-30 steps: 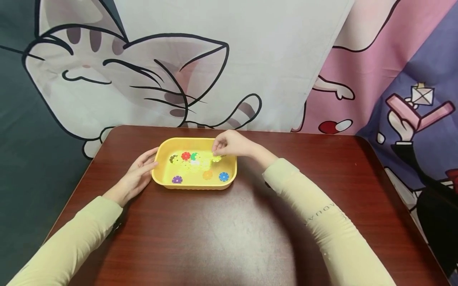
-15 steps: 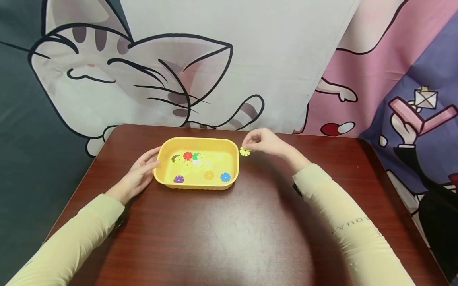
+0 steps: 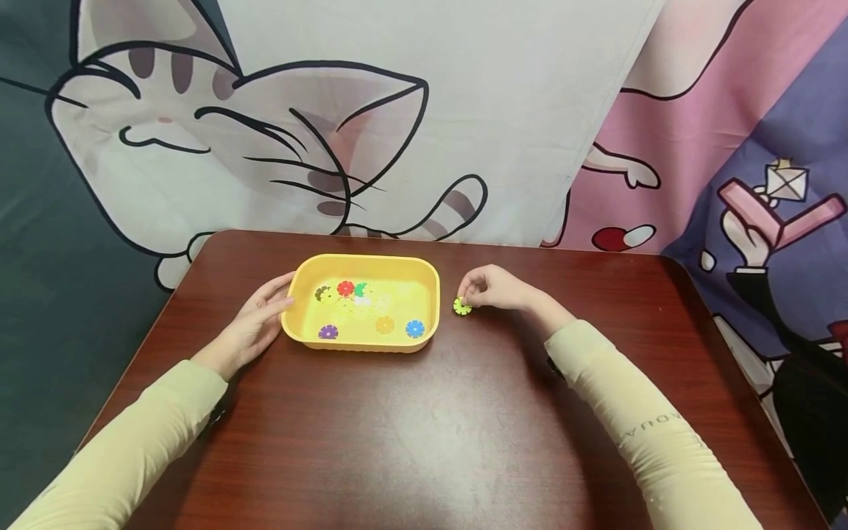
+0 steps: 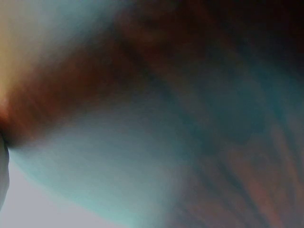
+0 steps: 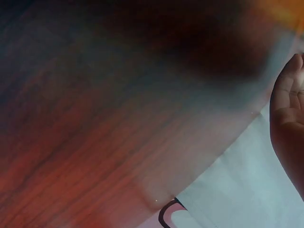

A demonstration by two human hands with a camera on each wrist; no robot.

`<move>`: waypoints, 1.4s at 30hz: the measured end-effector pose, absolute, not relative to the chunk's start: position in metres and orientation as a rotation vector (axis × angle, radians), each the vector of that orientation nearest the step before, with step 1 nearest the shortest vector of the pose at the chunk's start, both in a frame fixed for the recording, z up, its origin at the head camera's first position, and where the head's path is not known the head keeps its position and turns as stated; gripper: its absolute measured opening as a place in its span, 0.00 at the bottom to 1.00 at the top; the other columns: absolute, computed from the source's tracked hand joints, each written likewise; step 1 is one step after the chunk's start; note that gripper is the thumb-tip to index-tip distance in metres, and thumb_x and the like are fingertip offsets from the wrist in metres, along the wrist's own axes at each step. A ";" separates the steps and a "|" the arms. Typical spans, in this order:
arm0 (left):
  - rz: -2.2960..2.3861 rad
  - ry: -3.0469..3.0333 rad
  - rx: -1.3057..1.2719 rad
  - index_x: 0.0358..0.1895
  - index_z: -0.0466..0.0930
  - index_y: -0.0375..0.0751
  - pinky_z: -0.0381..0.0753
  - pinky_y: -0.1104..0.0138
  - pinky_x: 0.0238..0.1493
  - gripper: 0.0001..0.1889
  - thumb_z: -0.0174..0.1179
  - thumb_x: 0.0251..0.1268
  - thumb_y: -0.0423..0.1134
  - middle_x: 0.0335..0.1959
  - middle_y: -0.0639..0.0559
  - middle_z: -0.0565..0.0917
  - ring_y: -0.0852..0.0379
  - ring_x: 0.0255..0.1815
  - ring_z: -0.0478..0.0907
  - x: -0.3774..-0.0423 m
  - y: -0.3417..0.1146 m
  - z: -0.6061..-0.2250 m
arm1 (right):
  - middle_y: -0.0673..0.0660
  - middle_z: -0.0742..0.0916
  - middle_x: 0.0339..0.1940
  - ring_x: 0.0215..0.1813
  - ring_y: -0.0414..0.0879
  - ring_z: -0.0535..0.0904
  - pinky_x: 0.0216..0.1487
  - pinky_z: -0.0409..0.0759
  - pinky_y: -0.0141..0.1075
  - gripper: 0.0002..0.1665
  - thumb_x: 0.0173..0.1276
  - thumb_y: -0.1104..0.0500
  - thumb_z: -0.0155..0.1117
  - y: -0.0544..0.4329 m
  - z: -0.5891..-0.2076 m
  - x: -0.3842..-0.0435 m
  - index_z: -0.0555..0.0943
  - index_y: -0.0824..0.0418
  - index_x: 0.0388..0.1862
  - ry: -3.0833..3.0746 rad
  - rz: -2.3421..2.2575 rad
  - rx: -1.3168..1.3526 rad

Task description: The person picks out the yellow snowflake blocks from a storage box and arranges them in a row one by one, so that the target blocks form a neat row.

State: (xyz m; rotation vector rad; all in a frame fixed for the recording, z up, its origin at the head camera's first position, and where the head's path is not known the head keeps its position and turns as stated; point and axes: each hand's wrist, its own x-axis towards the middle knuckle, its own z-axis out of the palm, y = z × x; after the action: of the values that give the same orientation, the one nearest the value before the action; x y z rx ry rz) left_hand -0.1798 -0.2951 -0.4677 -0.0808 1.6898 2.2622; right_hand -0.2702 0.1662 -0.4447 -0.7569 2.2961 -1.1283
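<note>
On the brown counter [image 3: 397, 419], the left hand [image 3: 257, 325] grips a yellow tub [image 3: 361, 346] with bright flowers [image 3: 415, 329] inside. Beside the tub, the right hand [image 3: 495, 288] pinches a little yellow-green flower [image 3: 461, 308]. Behind is a big cat picture [image 3: 218, 177].

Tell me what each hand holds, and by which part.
Right hand: yellow-green, flower-shaped plastic disc, by its far edge. Left hand: yellow, rectangular plastic tray, by its left rim.

Head camera looks forward and down over a round-cornered, red-brown wood-grained table [image 3: 397, 449]; closer right-wrist view shares it; left-wrist view, blurred.
</note>
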 end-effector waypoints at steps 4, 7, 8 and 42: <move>2.259 1.692 -0.080 0.85 0.50 0.44 0.81 0.79 0.64 0.33 0.52 0.84 0.31 0.90 0.39 0.42 0.75 0.64 0.77 -0.179 -0.296 -0.468 | 0.55 0.88 0.28 0.32 0.37 0.79 0.37 0.78 0.27 0.03 0.67 0.70 0.68 0.165 -0.448 -0.268 0.87 0.67 0.38 2.368 -1.022 -0.780; 2.259 1.686 -0.086 0.85 0.50 0.44 0.81 0.79 0.64 0.34 0.52 0.84 0.31 0.90 0.39 0.42 0.76 0.64 0.77 -0.179 -0.296 -0.468 | 0.55 0.88 0.28 0.32 0.38 0.80 0.38 0.79 0.28 0.03 0.66 0.69 0.70 0.164 -0.448 -0.267 0.87 0.66 0.37 2.420 -0.969 -0.784; 2.261 1.684 -0.089 0.85 0.50 0.44 0.81 0.79 0.64 0.34 0.52 0.84 0.31 0.90 0.40 0.42 0.76 0.64 0.77 -0.179 -0.296 -0.468 | 0.55 0.89 0.28 0.32 0.38 0.80 0.38 0.79 0.28 0.03 0.65 0.69 0.70 0.163 -0.448 -0.266 0.87 0.66 0.37 2.431 -0.961 -0.786; 2.297 1.700 -0.040 0.76 0.64 0.49 0.83 0.77 0.62 0.24 0.52 0.84 0.31 0.68 0.60 0.72 0.71 0.64 0.79 -0.178 -0.294 -0.472 | 0.57 0.92 0.35 0.38 0.40 0.86 0.49 0.86 0.34 0.06 0.66 0.65 0.76 0.153 -0.427 -0.279 0.88 0.65 0.41 2.489 -1.010 -0.771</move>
State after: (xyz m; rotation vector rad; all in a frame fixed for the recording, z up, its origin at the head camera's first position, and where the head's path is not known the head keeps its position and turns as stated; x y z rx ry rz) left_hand -0.1783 -0.2944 -0.4716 -0.0401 1.7003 2.2968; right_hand -0.2792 0.1527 -0.4266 -0.7707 2.4890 -1.0096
